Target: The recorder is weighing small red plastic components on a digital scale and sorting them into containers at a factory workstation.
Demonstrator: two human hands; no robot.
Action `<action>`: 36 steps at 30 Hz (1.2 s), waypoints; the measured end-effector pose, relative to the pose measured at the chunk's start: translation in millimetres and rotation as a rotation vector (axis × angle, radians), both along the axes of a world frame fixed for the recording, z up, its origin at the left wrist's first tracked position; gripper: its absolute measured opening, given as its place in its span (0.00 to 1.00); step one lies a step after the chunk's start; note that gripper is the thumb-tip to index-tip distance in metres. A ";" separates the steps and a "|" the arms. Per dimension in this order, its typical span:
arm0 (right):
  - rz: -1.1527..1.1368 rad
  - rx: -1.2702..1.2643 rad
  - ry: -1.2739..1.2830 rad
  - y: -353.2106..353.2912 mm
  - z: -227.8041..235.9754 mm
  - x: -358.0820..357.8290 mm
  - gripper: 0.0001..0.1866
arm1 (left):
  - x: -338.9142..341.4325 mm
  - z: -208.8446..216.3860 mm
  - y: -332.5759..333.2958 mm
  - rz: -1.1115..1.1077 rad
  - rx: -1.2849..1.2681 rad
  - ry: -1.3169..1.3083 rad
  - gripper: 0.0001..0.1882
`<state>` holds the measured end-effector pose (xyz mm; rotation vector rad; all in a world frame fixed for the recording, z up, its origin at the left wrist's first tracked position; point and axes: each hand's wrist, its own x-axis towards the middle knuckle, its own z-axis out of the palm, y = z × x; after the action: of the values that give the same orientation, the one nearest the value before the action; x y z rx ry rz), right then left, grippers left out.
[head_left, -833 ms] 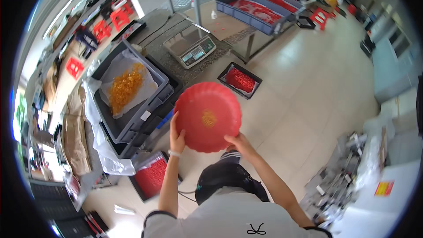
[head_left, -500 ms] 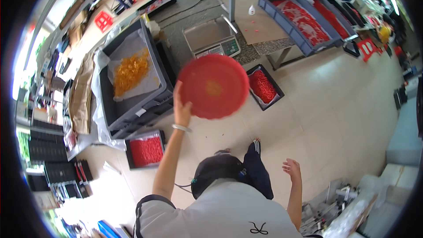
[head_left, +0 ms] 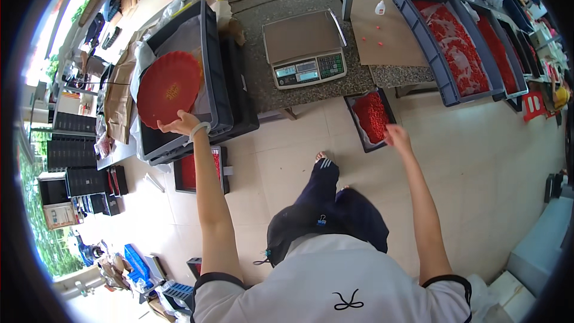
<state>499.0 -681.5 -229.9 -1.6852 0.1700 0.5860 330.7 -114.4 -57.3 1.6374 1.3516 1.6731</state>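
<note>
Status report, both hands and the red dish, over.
Left hand: holding red dish by its rim. Right hand: no item visible in it. Gray crate: partly hidden by dish.

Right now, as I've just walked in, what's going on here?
A person is holding a red scalloped dish by its near edge in the left hand, over an open grey crate. The dish has a yellowish patch near its middle. The right hand is out to the other side, with nothing clearly held, and appears beside a black tray of red pieces. A scale stands on the stone tabletop.
</note>
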 end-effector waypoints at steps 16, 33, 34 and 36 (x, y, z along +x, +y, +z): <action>0.267 -0.621 -0.648 191.3 2.4 213.6 0.23 | 15.6 -19.8 -0.1 0.130 -0.142 0.307 0.31; 0.219 0.059 -0.554 221.1 -50.6 161.4 0.35 | 21.4 -28.0 -1.5 0.241 -0.076 0.376 0.32; 0.199 0.015 -0.588 221.7 -47.8 161.9 0.35 | 20.3 -28.9 -4.5 0.250 -0.074 0.422 0.32; 0.193 0.003 -0.587 221.5 -50.8 165.0 0.33 | 19.5 -27.5 -1.2 0.242 -0.062 0.477 0.32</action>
<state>664.0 -460.0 -280.7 -1.8117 -0.4182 0.2104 350.2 -115.6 -84.7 1.9826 1.8708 1.3908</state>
